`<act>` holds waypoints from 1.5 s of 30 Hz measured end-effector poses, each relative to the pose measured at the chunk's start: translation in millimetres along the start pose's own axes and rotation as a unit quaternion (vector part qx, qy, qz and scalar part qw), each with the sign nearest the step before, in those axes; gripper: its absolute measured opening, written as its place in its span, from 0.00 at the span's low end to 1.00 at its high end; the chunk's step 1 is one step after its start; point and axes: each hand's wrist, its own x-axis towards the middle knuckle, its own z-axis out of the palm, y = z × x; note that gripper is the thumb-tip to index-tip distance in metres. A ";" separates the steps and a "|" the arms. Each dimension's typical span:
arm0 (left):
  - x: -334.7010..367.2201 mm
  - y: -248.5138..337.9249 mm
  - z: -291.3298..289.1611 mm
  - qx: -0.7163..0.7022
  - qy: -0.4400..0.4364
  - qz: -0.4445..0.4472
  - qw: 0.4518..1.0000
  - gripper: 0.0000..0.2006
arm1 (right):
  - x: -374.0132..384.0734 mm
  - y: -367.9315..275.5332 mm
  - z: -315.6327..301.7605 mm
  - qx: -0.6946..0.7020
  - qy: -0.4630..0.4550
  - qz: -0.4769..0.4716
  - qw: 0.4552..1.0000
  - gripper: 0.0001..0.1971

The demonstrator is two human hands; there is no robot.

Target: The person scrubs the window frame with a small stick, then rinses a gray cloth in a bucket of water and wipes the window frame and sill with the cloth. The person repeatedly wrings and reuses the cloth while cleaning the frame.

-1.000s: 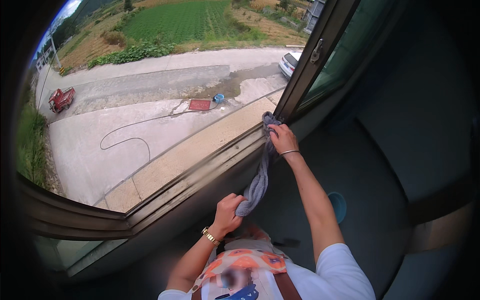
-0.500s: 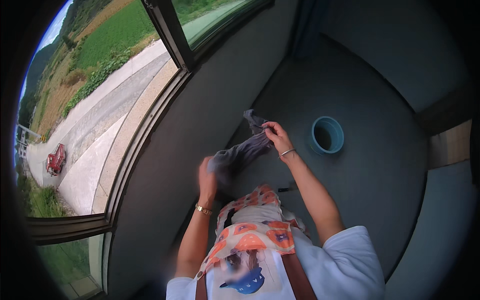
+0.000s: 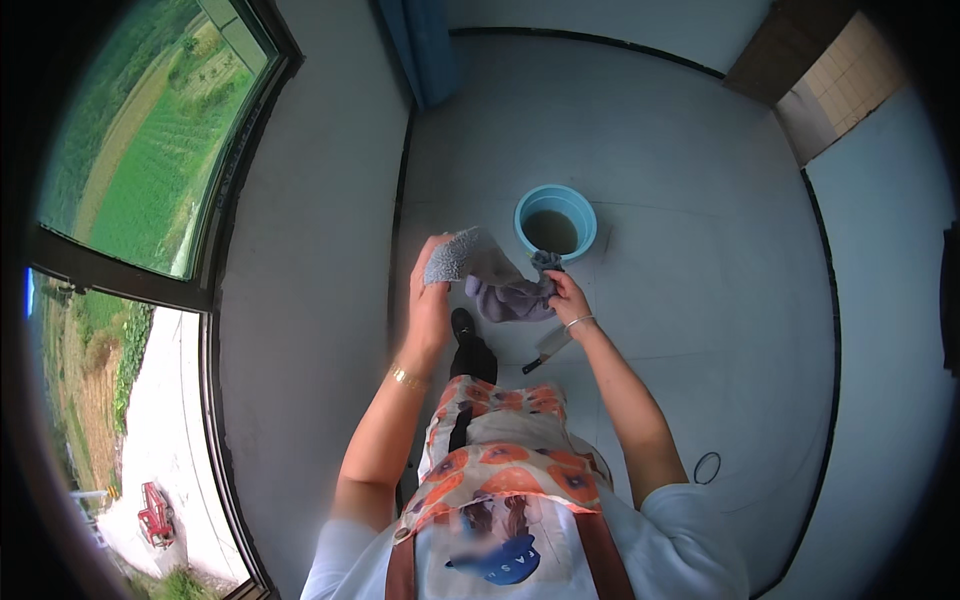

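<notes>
Both my hands are closed on the rag point(image 3: 490, 280), left hand point(image 3: 430, 300) pinching one corner, right hand point(image 3: 565, 295) bunching the other, right over the floor point(image 3: 700, 250) beside the bucket point(image 3: 556, 220). It sags mid-air, so drips could miss the murky water and slick up the floor.

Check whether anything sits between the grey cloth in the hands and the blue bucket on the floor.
Nothing visible does. The grey cloth hangs between the left hand and right hand, right beside the blue bucket, whose open top is uncovered.
</notes>
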 end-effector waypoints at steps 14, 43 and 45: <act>222.7 -117.9 147.6 -0.109 -0.270 -0.119 0.949 0.12 | 176.4 -0.8 -137.5 -0.396 0.127 0.118 0.902 0.23; 146.3 -599.8 283.5 0.095 -0.104 -0.483 0.864 0.21 | 441.6 483.2 -212.1 -0.593 -0.113 0.240 0.760 0.21; 168.8 -594.7 288.9 0.064 -0.123 -0.441 0.886 0.20 | 439.8 514.4 -224.5 -0.597 -0.154 0.255 0.745 0.20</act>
